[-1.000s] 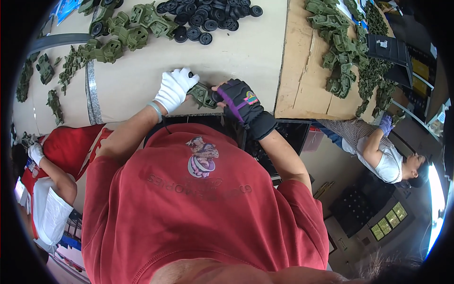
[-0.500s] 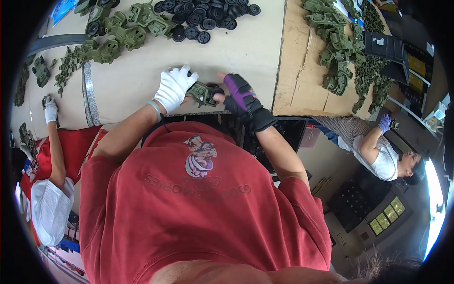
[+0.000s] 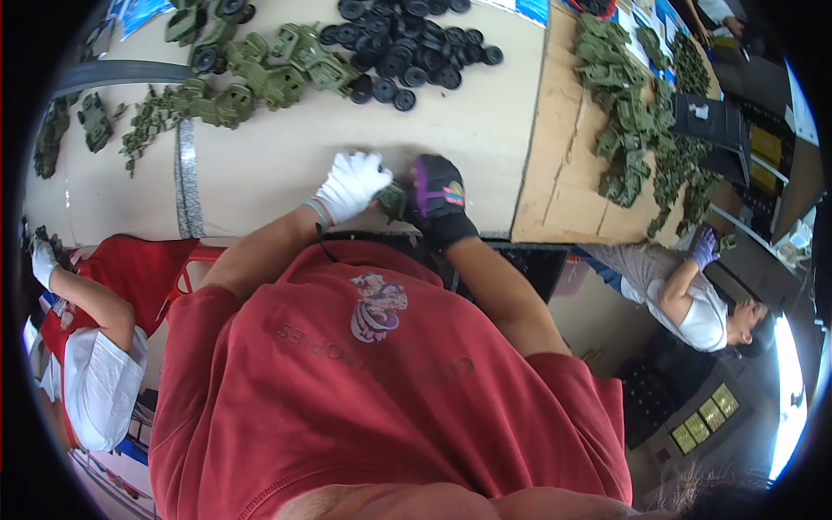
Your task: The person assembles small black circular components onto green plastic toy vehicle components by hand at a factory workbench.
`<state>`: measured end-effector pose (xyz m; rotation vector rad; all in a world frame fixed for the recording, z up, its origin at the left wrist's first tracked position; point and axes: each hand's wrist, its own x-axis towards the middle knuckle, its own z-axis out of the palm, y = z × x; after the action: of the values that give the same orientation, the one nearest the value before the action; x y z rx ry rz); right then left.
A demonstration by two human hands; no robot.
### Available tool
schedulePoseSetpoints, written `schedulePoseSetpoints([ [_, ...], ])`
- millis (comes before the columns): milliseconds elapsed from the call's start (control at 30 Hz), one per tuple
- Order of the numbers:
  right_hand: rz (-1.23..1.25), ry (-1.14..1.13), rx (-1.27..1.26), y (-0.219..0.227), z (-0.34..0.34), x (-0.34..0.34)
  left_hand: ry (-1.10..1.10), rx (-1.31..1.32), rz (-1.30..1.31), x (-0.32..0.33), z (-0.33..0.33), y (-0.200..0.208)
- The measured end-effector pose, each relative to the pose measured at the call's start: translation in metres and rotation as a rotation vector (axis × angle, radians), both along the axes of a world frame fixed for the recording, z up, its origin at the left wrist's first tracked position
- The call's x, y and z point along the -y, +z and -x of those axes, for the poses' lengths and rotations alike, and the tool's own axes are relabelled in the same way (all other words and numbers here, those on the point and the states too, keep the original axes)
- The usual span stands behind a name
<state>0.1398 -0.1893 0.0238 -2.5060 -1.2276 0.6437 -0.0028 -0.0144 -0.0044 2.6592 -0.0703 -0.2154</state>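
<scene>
A small green plastic toy vehicle (image 3: 393,202) is held between my two hands near the table's front edge. My left hand (image 3: 354,185), in a white glove, is closed around its left end and hides much of it. Over the right end bends my right hand (image 3: 440,196), in a black and purple glove with bare fingertips. Its fingers are closed against the toy and partly hidden. Whether a wheel lies under them cannot be made out. Farther back on the table rest a pile of black toy wheels (image 3: 403,54) and several green vehicle bodies (image 3: 282,85).
A dark strap-like band (image 3: 121,76) crosses the table at left, near small green parts (image 3: 149,120). Cardboard (image 3: 559,173) at right carries more green bodies (image 3: 620,130) and a black bin (image 3: 706,117). One co-worker (image 3: 95,364) is at left, another (image 3: 693,303) at right.
My right hand has closed in over the toy's right end, covering the wheel seen there before. The toy is now mostly hidden. The whole view has shifted slightly, and the left co-worker's arm has drawn back.
</scene>
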Motion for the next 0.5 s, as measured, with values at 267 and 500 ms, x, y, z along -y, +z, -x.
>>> schedulePoseSetpoints([
  [267,0.023,0.111,-0.081,0.014,-0.015,-0.017,0.026,0.01,-0.033,0.0,0.0,-0.017],
  [500,-0.191,0.329,0.045,-0.011,-0.023,-0.006,0.004,-0.011,0.031,-0.012,-0.006,0.012],
])
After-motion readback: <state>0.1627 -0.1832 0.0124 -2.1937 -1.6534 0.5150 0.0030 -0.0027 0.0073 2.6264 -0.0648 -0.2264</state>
